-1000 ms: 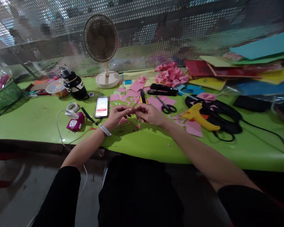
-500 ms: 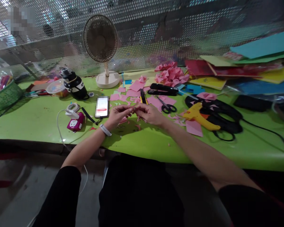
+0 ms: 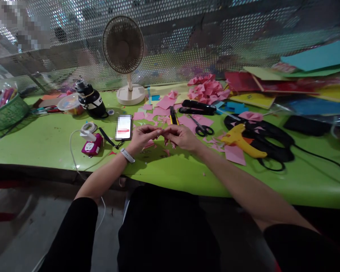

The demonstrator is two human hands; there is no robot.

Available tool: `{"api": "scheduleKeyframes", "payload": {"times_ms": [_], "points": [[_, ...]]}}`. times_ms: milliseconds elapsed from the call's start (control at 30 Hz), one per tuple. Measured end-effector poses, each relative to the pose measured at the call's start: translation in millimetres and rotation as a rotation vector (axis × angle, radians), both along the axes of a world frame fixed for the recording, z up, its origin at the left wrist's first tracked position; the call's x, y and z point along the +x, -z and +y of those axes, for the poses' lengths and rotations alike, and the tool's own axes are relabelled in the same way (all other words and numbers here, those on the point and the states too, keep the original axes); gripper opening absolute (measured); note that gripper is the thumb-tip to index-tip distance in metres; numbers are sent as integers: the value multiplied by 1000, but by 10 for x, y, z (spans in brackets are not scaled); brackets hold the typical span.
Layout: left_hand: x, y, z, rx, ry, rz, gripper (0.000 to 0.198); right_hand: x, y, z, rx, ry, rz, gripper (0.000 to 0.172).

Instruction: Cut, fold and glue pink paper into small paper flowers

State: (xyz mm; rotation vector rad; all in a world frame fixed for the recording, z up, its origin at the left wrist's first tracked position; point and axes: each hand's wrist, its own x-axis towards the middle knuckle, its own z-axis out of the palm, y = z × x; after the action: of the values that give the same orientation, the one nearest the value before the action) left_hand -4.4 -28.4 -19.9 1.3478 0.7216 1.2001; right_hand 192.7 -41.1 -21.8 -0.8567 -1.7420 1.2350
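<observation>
My left hand [image 3: 145, 137] and my right hand [image 3: 179, 136] meet fingertip to fingertip just above the green table [image 3: 170, 173]. Both are closed in a pinch, and whatever is between the fingers is too small and hidden to make out. Pink paper scraps [image 3: 149, 144] lie under and around them. Beyond the right fingers is a yellow and black box cutter [image 3: 173, 116]. Black-handled scissors [image 3: 204, 130] rest to the right of that hand. A phone [image 3: 123, 127] with a lit screen lies just left of my left hand.
A yellow glue gun [image 3: 245, 140] lies at right with its black cord. Behind are a black stapler [image 3: 198, 107], a heap of folded pink paper [image 3: 208, 89] and a fan [image 3: 130, 94]. At left stand a black bottle [image 3: 91, 100], a purple power adapter [image 3: 92, 145] and a green basket [image 3: 8, 113].
The view has shifted slightly, so the table items appear a little farther right. My hands stay together in the same pinch, with only small finger movement.
</observation>
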Motion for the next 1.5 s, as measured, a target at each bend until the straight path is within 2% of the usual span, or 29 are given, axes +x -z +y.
{"api": "scheduleKeyframes", "payload": {"times_ms": [300, 433, 667, 867, 1000, 1167, 1400, 1500], "points": [[3, 24, 13, 21, -21, -41, 32, -23, 13, -36, -8, 9, 32, 29], [-1, 4, 3, 30, 33, -71, 27, -9, 25, 2, -4, 0, 40, 33], [-17, -5, 9, 45, 26, -31, 26, 12, 7, 23, -18, -45, -21, 36], [-18, 35, 39, 63, -10, -63, 27, -29, -5, -24, -6, 0, 61, 35], [-18, 34, 32, 83, -8, -51, 27, -27, 22, -10, -41, -23, 35, 35], [-25, 13, 20, 138, -5, -21, 23, 1, 50, 25, -8, -59, 25, 38], [-27, 4, 17, 103, 55, -8, 21, 20, 51, 27, 11, -89, -52, 35], [-25, 26, 32, 101, 22, -33, 23, -10, 26, -3, 15, -68, -36, 35]]}}
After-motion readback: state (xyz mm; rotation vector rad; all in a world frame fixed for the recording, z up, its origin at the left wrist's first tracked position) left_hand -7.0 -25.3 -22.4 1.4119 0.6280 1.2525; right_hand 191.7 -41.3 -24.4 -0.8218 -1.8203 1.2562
